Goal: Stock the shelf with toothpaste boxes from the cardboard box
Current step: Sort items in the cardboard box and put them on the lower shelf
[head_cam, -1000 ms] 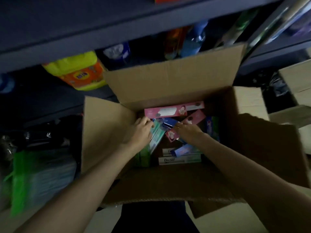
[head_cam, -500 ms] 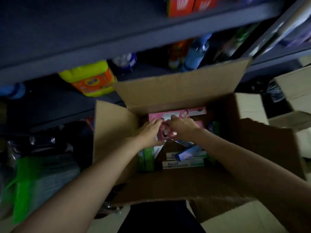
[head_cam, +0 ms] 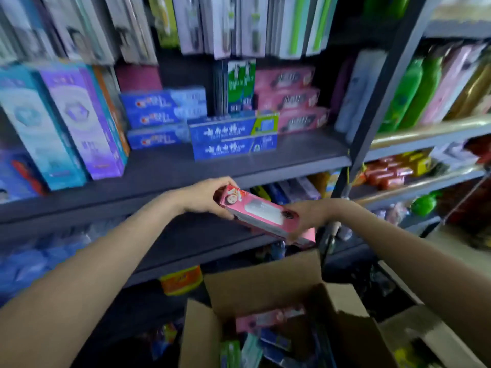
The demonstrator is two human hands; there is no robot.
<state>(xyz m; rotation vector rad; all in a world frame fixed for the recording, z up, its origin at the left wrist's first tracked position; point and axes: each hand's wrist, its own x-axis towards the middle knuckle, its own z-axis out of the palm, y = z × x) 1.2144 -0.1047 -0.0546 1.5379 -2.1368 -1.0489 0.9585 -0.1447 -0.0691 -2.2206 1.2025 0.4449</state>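
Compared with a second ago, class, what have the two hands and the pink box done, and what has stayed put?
Both hands have come up out of the cardboard box, lifting the pink toothpaste box towards the shelf. The left hand grips one end, the right hand the other. Another pink box stays inside the cardboard box, which has not moved.

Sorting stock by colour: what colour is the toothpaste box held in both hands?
Pink, with a pale window panel; the toothpaste box shows best in the head view, held by left hand and right hand.

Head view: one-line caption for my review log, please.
Both hands, left hand and right hand, hold a pink toothpaste box above the open cardboard box, before the shelf.
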